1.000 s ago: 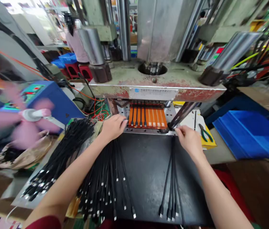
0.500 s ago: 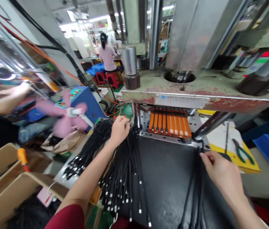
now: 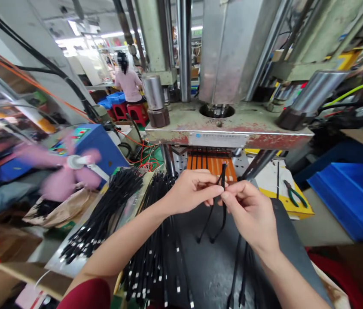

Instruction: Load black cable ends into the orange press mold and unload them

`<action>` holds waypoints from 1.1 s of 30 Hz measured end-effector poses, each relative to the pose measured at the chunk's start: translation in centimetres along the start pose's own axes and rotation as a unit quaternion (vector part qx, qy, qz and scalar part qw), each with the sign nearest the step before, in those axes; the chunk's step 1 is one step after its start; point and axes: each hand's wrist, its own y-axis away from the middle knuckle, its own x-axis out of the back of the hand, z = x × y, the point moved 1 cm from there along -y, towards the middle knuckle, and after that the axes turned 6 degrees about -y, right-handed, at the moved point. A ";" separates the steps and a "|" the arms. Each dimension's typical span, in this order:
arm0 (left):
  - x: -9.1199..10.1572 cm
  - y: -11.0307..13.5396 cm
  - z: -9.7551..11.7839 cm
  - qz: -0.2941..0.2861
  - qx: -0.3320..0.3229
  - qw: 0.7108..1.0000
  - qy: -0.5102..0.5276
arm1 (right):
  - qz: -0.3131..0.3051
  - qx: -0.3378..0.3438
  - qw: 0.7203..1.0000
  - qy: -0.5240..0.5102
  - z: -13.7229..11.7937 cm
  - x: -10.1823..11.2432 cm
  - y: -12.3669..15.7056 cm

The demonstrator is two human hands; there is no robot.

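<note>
My left hand point(image 3: 192, 193) and my right hand point(image 3: 254, 214) meet above a black work surface point(image 3: 197, 266), in front of the press. Both are closed in a pinch on black cables point(image 3: 224, 171), whose short ends stick up between the fingertips; how many there are is hard to make out. Looped lengths hang below my left fingers. Right behind the hands lies an orange slotted mould point(image 3: 212, 163) with dark cables in its left slots; the hands cover part of it. More black cables point(image 3: 242, 274) trail on the surface beneath my right forearm.
Two heaps of black cables, a far one point(image 3: 104, 210) and a nearer one point(image 3: 149, 262), lie left. The press plate point(image 3: 252, 137) overhangs the mould. Pliers point(image 3: 294, 195) and a blue bin point(image 3: 345, 201) are right. A spinning pink fan point(image 3: 76, 162) stands left; a person point(image 3: 128, 86) sits behind.
My left hand has left the cable heap and moved right. My right hand has come left and up from the loose cables. They now meet at the held cables. The view has turned right.
</note>
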 end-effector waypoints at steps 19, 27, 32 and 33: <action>0.7 -5.7 -1.1 0.186 -0.202 0.942 -0.192 | 0.023 0.052 0.973 0.223 10.0 2.1 -10.2; 0.5 -4.1 -8.5 -0.152 -0.108 0.776 -0.603 | -0.034 -0.051 0.971 0.232 11.3 3.0 -12.1; -0.9 -3.4 -7.8 -0.154 -0.087 0.713 -0.679 | -0.070 -0.051 0.961 0.264 11.4 3.1 -12.2; -1.1 -3.4 -7.6 -0.146 -0.084 0.711 -0.682 | -0.068 -0.050 0.953 0.292 11.5 3.0 -12.4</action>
